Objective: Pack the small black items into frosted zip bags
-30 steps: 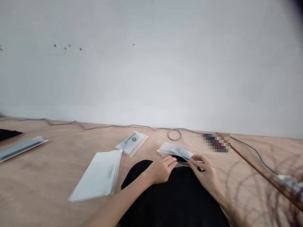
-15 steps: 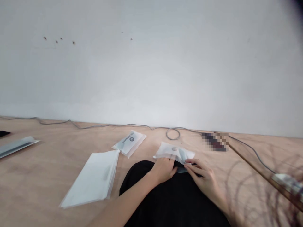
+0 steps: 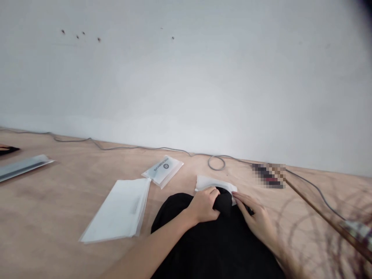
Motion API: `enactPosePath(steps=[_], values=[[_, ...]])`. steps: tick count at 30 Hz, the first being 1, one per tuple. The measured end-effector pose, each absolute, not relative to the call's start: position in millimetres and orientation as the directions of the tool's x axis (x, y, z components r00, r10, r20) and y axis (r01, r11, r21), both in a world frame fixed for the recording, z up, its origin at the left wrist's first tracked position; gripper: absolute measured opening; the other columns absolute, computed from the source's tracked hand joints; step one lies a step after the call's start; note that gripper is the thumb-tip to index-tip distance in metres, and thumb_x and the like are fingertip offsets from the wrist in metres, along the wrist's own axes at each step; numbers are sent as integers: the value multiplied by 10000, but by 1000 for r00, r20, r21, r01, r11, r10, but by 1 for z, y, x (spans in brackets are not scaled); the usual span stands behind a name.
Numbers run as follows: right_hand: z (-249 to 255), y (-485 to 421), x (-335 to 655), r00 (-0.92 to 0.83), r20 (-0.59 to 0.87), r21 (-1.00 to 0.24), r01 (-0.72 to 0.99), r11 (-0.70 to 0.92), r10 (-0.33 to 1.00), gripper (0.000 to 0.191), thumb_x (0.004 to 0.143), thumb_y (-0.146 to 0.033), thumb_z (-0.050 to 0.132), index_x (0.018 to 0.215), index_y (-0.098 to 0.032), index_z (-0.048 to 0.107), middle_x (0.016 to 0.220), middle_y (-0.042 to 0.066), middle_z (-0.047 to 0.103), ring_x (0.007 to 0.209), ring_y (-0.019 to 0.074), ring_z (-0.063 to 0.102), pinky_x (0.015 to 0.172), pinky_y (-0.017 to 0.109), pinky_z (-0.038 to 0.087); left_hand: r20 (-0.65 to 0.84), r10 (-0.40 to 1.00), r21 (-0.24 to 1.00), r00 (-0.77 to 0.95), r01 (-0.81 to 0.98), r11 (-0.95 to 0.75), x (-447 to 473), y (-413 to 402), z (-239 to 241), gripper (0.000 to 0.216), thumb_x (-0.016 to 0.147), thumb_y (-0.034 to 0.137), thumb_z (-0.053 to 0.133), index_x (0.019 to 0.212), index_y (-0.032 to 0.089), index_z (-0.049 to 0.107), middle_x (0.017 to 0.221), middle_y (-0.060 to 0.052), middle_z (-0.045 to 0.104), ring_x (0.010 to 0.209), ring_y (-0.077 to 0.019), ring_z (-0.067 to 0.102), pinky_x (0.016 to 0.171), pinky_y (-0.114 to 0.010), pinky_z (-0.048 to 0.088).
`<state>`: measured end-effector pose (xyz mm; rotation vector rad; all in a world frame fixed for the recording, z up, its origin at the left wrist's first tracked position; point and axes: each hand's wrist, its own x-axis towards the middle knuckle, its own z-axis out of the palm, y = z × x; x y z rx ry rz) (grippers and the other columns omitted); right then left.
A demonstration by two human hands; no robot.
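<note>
A black cloth (image 3: 209,240) lies spread on the wooden table (image 3: 58,209) in front of me. My left hand (image 3: 204,205) is closed, pinching the far edge of the cloth. My right hand (image 3: 255,221) lies on the cloth beside it, fingers stretched toward a frosted plastic bag (image 3: 209,182). The bag sits just past the cloth's far edge, partly hidden by my left hand and the raised cloth.
A stack of flat frosted bags (image 3: 119,211) lies left of the cloth, with a small printed bag (image 3: 163,170) behind it. A grey cable (image 3: 216,162) runs along the wall. Another packed bag (image 3: 23,166) lies far left. A blurred dark object (image 3: 269,175) sits at right.
The plastic bag, held lifted between both hands earlier, now lies flatter behind the cloth. My left hand has bunched up the cloth's far edge. The view shifted slightly downward.
</note>
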<state>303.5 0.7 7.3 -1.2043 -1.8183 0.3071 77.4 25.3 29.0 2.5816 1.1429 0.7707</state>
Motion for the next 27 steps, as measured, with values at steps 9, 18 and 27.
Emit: enactPosePath(steps=[9, 18, 27], values=[[-16, 9, 310, -256, 486, -463, 735, 495, 835, 550, 951, -340, 555, 1490, -266, 477, 1491, 108, 580, 1397, 329, 507, 1117, 570, 484, 82, 996, 971, 20, -227, -76, 74, 31, 31, 247, 835, 431, 546, 919, 209, 616, 829, -51, 699, 858, -241, 665, 747, -355, 545], [-5, -2, 305, -200, 561, -473, 719, 509, 803, 807, 905, -369, 618, 1594, -315, 202, 1567, 114, 472, 1449, 341, 431, 1155, 554, 434, -86, 872, 908, 483, -321, 267, 62, 39, 35, 459, 734, 583, 531, 559, 165, 608, 550, -62, 617, 645, -223, 661, 702, -331, 516], [4, -7, 306, 85, 530, -753, 504, 422, 844, 294, 879, -337, 604, 1161, -280, 663, 1126, 78, 746, 1017, 308, 711, 719, 366, 605, -194, 816, 880, 545, -270, 390, 60, 41, 38, 307, 693, 388, 692, 861, 136, 742, 832, -61, 763, 797, -197, 695, 796, -298, 524]])
